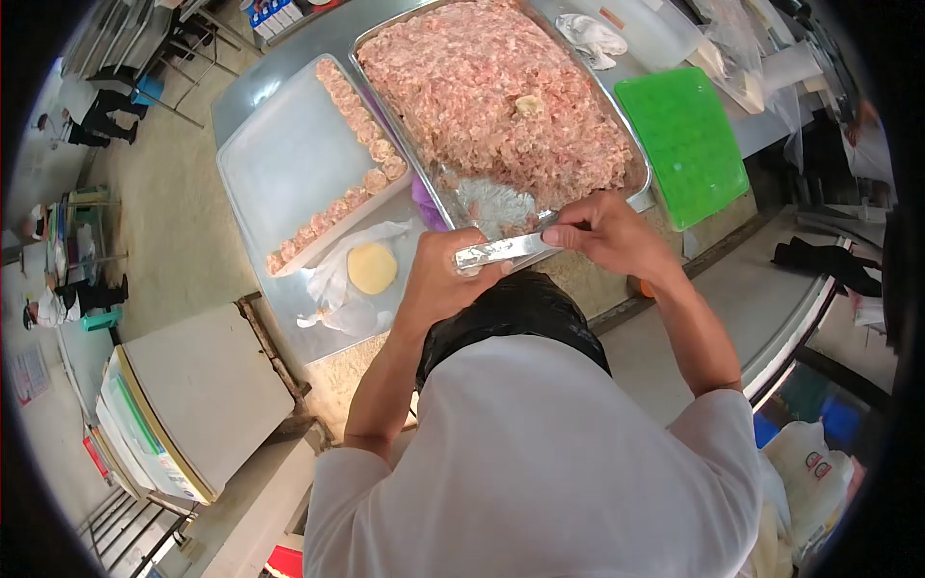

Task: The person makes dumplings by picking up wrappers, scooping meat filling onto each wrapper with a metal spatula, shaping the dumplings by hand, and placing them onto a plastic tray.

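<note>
My left hand [438, 275] is closed around one end of a flat metal spatula [496, 251], smeared with pale residue. At its other end, the thumb and fingers of my right hand [609, 236] pinch it. Both hands are at the near edge of a large metal tray [458, 214] heaped with pinkish ground meat [491, 87]; its near corner shows bare metal. Left of my left hand, a round stack of yellow dumpling wrappers [372, 268] lies beside a white plastic bag [332, 281]. Farther left, open-topped meat dumplings [361, 125] line two sides of a translucent white tray [279, 154].
A green plastic lid or board [682, 144] lies right of the meat tray. A crumpled white cloth [592, 39] sits at the back. Purple material [427, 202] shows between the trays. A white-topped cabinet [193, 385] stands at left. People in white tops [79, 101] are in the far left background.
</note>
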`<action>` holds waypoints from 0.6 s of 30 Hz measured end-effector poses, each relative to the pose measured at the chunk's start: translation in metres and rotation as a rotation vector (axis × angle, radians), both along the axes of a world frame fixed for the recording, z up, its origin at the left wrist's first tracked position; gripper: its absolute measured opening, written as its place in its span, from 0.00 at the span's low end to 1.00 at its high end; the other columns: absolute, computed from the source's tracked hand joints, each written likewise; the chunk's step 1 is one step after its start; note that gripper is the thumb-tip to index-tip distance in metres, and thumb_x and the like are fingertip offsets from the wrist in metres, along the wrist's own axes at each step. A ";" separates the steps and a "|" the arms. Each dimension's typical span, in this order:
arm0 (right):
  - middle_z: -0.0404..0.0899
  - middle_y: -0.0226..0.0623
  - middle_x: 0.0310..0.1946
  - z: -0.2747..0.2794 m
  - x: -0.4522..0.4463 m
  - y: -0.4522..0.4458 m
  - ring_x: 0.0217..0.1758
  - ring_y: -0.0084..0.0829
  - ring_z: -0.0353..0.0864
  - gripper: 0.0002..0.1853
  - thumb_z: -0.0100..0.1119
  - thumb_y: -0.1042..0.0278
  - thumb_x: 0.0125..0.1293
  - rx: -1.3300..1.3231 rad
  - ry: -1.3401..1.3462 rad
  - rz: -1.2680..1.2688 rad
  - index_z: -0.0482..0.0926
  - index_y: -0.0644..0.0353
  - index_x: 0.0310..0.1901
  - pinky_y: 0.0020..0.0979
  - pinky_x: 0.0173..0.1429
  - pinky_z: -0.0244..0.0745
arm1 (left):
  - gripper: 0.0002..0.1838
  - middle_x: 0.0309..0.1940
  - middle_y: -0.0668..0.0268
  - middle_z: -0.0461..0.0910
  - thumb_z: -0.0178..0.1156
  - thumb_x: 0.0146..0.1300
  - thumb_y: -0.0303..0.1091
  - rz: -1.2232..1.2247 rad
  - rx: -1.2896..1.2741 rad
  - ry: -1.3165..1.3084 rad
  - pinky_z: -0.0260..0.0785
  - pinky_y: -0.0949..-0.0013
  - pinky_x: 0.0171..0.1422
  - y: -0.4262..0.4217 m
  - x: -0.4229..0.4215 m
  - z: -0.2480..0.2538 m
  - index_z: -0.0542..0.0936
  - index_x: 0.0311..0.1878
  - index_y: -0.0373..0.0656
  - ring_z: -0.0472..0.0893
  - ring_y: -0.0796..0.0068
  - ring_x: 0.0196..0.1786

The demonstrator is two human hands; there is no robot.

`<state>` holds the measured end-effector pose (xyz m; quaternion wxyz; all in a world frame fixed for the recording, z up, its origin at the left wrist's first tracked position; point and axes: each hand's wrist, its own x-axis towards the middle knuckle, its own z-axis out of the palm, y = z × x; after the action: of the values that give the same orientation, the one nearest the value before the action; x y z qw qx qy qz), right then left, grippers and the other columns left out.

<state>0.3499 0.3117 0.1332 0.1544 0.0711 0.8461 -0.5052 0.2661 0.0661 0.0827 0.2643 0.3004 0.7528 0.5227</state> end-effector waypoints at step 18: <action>0.61 0.26 0.16 -0.042 0.003 0.018 0.23 0.19 0.59 0.21 0.62 0.58 0.74 0.056 0.067 -0.054 0.79 0.66 0.26 0.31 0.28 0.56 | 0.30 0.43 0.61 0.85 0.75 0.55 0.33 0.138 0.403 -0.669 0.74 0.67 0.45 -0.027 -0.017 -0.042 0.78 0.61 0.36 0.81 0.76 0.40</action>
<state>0.3531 0.3292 0.0913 0.1101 0.0809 0.8623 -0.4875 0.2495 0.0391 0.0405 0.3951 0.1082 0.5258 0.7455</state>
